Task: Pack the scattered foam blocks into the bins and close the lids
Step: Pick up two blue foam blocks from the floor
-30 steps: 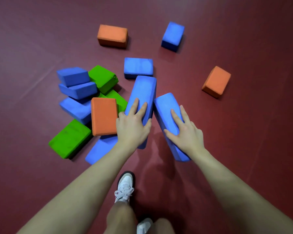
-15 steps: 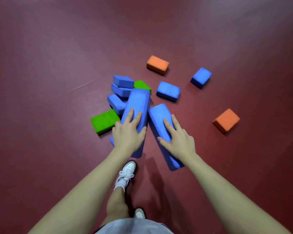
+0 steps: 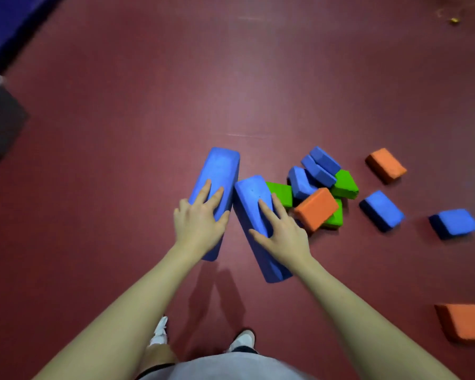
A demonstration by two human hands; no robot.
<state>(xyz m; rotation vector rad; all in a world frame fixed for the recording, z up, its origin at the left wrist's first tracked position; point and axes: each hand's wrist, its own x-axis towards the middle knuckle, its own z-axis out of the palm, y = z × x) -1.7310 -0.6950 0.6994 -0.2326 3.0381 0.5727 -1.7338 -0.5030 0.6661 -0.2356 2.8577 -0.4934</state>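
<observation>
Foam blocks (image 3: 219, 185), (image 3: 254, 212) are pointing lengthwise away, left hand (image 3: 198, 223) and right hand (image 3: 283, 237) each gripping one, bin (image 3: 0, 116) sitting far left.

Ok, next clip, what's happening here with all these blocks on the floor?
A person is standing over scattered foam blocks, holding one long blue block in each hand: the left hand grips the left blue block, the right hand grips the right blue block. A pile of blue, green and orange blocks lies just to the right, with loose ones beyond. A dark bin sits at the left edge. Nothing appears packed yet.
</observation>
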